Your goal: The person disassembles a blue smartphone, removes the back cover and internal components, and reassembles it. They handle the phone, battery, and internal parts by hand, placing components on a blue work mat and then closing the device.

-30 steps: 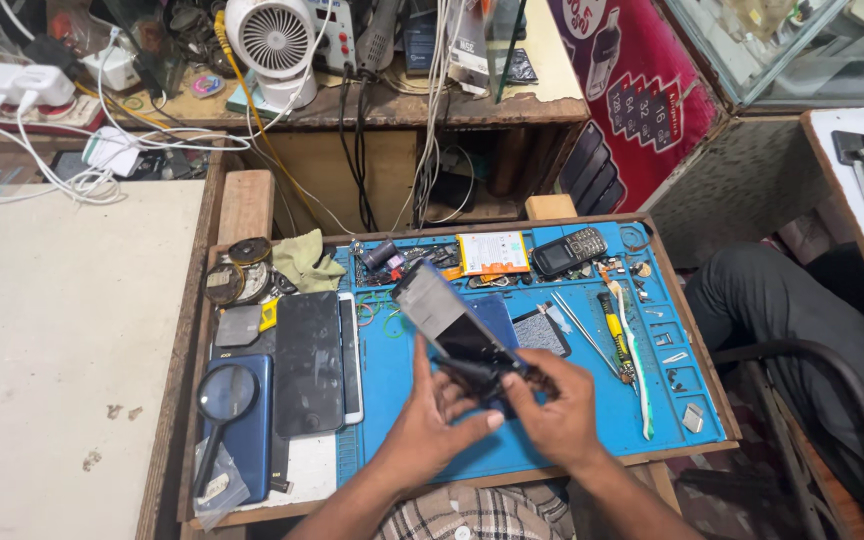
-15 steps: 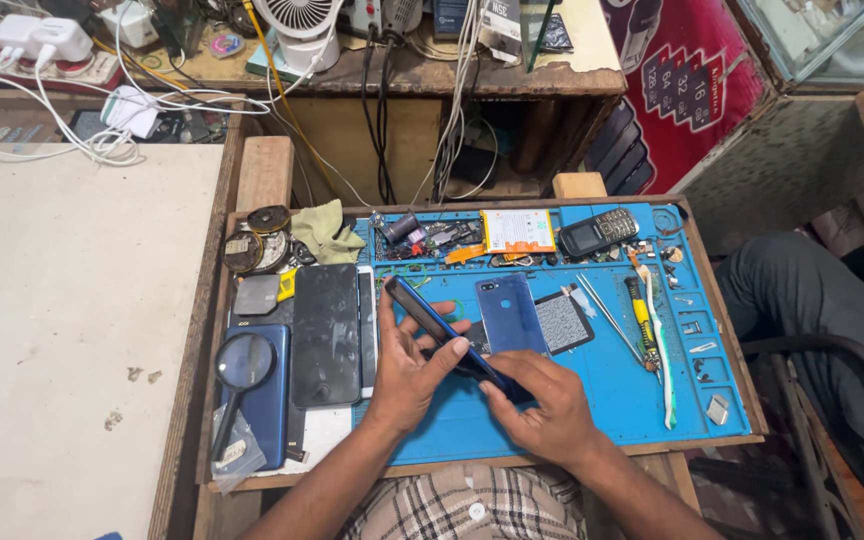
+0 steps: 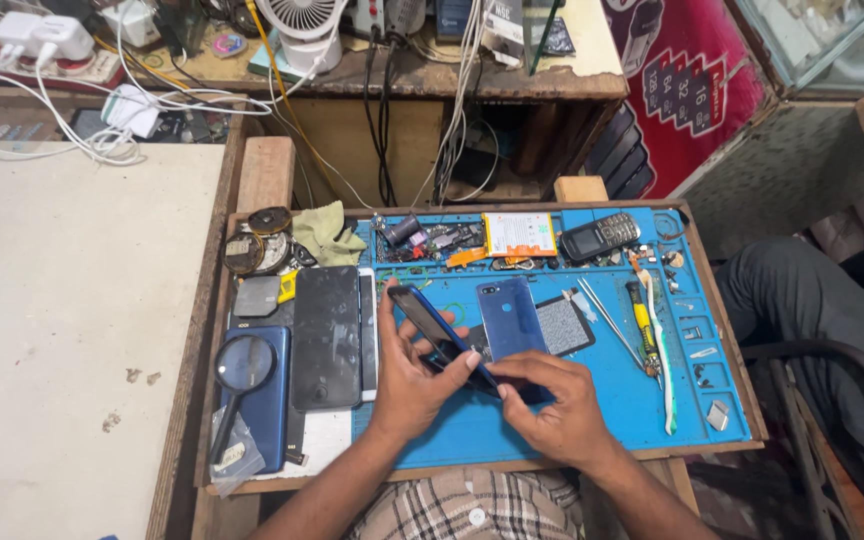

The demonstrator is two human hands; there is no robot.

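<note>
A dark smartphone with a blue frame [image 3: 434, 328] is held on edge above the blue work mat [image 3: 612, 400]. My left hand [image 3: 407, 380] cradles its underside, thumb on the lower end. My right hand [image 3: 550, 405] pinches the phone's lower end from the right. Just behind my hands a blue phone back cover [image 3: 512, 318] lies flat on the mat, beside a grey textured square pad [image 3: 564, 325].
Left of the mat lie a black screen panel [image 3: 326, 335], a blue phone [image 3: 270, 400] and a magnifying glass [image 3: 242, 370]. A battery [image 3: 519, 234], a small keypad phone [image 3: 600, 238], tweezers [image 3: 608, 320] and a yellow-handled screwdriver [image 3: 642, 325] sit on the mat. A fan [image 3: 302, 25] and cables crowd the shelf behind.
The phone has turned from screen-up to standing on its edge, and my hands have shifted slightly lower on it. The camera has tilted down.
</note>
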